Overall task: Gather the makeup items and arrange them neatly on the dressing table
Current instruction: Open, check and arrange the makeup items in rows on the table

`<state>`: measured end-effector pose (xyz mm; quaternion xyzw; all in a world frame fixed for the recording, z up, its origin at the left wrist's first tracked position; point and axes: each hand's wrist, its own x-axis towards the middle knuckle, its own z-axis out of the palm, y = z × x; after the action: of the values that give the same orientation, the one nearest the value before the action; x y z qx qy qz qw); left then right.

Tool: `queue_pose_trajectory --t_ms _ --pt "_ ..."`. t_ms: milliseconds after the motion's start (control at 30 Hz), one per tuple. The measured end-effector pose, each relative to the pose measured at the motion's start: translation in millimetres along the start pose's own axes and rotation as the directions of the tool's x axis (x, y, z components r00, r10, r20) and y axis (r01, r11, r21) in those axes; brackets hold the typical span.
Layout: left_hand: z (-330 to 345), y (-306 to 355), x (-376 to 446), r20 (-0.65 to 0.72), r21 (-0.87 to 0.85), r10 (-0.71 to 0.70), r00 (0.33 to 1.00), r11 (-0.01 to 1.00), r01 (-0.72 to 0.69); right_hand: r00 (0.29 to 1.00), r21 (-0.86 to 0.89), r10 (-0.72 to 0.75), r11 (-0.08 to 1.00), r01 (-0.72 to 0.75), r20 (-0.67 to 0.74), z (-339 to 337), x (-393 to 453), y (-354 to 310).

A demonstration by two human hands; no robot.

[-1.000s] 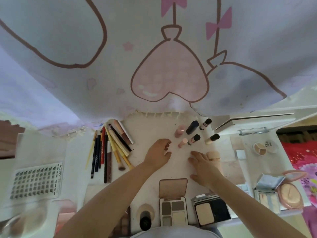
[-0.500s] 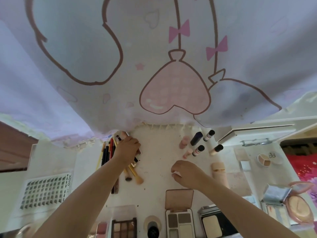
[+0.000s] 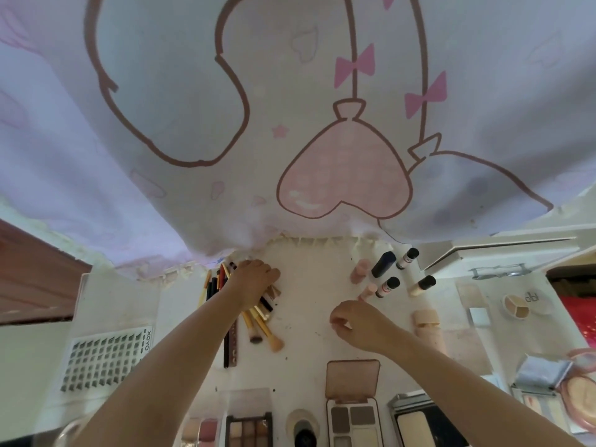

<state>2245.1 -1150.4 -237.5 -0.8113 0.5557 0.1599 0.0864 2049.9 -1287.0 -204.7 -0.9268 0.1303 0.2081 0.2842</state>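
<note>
On the white dressing table (image 3: 309, 317), my left hand (image 3: 254, 282) lies palm down over a bunch of gold-handled brushes (image 3: 266, 330) and pencils (image 3: 211, 285), its fingers closed on the brushes' upper ends. My right hand (image 3: 358, 324) hovers mid-table with its fingers curled; I see nothing in it. Just beyond its fingertips lie a small pink tube (image 3: 367, 290) and several small bottles (image 3: 388, 285), some with black caps. An open eyeshadow compact (image 3: 351, 414) sits at the front under my right forearm.
A printed curtain (image 3: 290, 124) hangs over the table's far edge. A lash tray (image 3: 106, 359) lies at the left. A palette (image 3: 248, 430), a black compact (image 3: 419, 424), a beige tube (image 3: 425, 321), a round pot (image 3: 516, 306) and a pink round compact (image 3: 580, 382) line the front and right.
My left hand went from mid-table to the left onto the brushes and pencils, which now lie more bunched. My right hand drew back and curled its fingers. My head tilted up.
</note>
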Motion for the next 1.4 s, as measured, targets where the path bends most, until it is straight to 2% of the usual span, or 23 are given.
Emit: queue_pose_trajectory --t_ms 67,133,200,267,300,400,467,600,700,833,933,1000,1067,1100,1133,1200,1267,1300,1400 --pt "-1.3 -0.7 -4.1 -0.048 -0.044 0.023 0.999 0.999 -0.025 1.000 0.010 0.002 1.000 -0.002 -0.004 1.3 -1.4 2.1" --pt "-11.0 1.3 -9.5 -0.210 -0.066 0.086 0.974 0.993 -0.102 0.999 0.040 -0.010 0.999 0.012 -0.044 3.2 -1.3 0.9" --pt "-22.0 5.6 -14.5 -0.421 -0.037 0.139 0.896 0.985 -0.170 0.991 0.130 -0.004 0.991 0.022 -0.134 2.7 -1.9 -6.0" --pt "-37.6 16.9 -20.4 -0.540 -0.059 0.120 0.833 0.982 -0.180 0.968 0.311 0.058 0.950 0.022 -0.245 -1.4 -0.4 -15.5" --pt "-44.9 24.0 -23.0 -0.537 -0.103 0.082 0.840 0.981 -0.162 0.951 0.432 0.113 0.902 0.024 -0.288 -4.8 0.5 -21.2" --pt "-64.0 45.1 -29.9 -0.367 -0.266 -0.113 0.923 0.964 0.012 0.902 0.755 0.292 0.653 0.055 -0.319 -19.7 3.1 -34.8" --pt "-69.6 55.3 -33.0 -0.277 -0.302 -0.089 0.957 0.953 0.001 0.887 0.831 0.361 0.554 0.045 -0.288 -31.0 2.9 -37.5" --pt "-82.5 72.4 -42.0 -0.183 -0.378 -0.041 0.982 0.925 -0.032 0.885 0.781 0.403 0.620 -0.076 -0.234 -44.1 -2.9 -38.3" --pt "-89.9 78.0 -46.6 -0.179 -0.314 0.000 0.984 0.948 -0.057 0.853 0.817 0.469 0.568 -0.094 -0.228 -57.9 -9.4 -36.1" --pt "-103.3 85.9 -56.8 -0.223 -0.274 0.056 0.973 0.955 -0.117 0.914 0.658 0.372 0.731 -0.182 -0.160 -69.1 -23.3 -38.4" --pt "-109.0 88.9 -63.2 -0.277 -0.287 0.005 0.961 0.954 -0.088 0.896 0.692 0.373 0.714 -0.112 -0.240 -76.8 -36.3 -40.9" --pt "-113.1 92.4 -65.6 -0.283 -0.230 -0.007 0.959 0.971 -0.061 0.877 0.736 0.381 0.675 -0.047 -0.293 -83.8 -45.5 -43.2" --pt "-117.9 97.2 -67.1 -0.235 -0.241 0.041 0.971 0.966 -0.099 0.860 0.729 0.366 0.685 0.010 -0.355 -86.8 -52.7 -43.8" --pt "-120.9 99.9 -69.1 -0.197 -0.319 0.075 0.978 0.938 -0.136 0.845 0.688 0.342 0.725 0.042 -0.412 -87.0 -57.2 -44.2" --pt "-124.9 102.0 -72.5 -0.148 -0.429 0.115 0.982 0.887 -0.168 0.822 0.626 0.299 0.775 0.087 -0.485 -87.2 -62.7 -45.6" --pt "-133.9 103.9 -81.0 -0.055 -0.663 0.200 0.978 0.725 -0.186 0.764 0.465 0.146 0.858 0.219 -0.629 -88.7 -77.3 -49.5" --pt "-140.6 104.2 -88.5 0.006 -0.820 0.238 0.971 0.557 -0.131 0.742 0.331 -0.018 0.888 0.321 -0.670 -95.0 -89.5 -50.5" --pt "-142.9 104.0 -90.2 0.003 -0.829 0.225 0.974 0.546 -0.124 0.762 0.296 -0.066 0.897 0.328 -0.645 -98.5 -92.4 -49.0" --pt "-145.7 106.7 -89.8 -0.112 -0.673 0.128 0.985 0.720 -0.170 0.874 0.320 -0.049 0.919 0.229 -0.483 -108.9 -91.6 -41.5"
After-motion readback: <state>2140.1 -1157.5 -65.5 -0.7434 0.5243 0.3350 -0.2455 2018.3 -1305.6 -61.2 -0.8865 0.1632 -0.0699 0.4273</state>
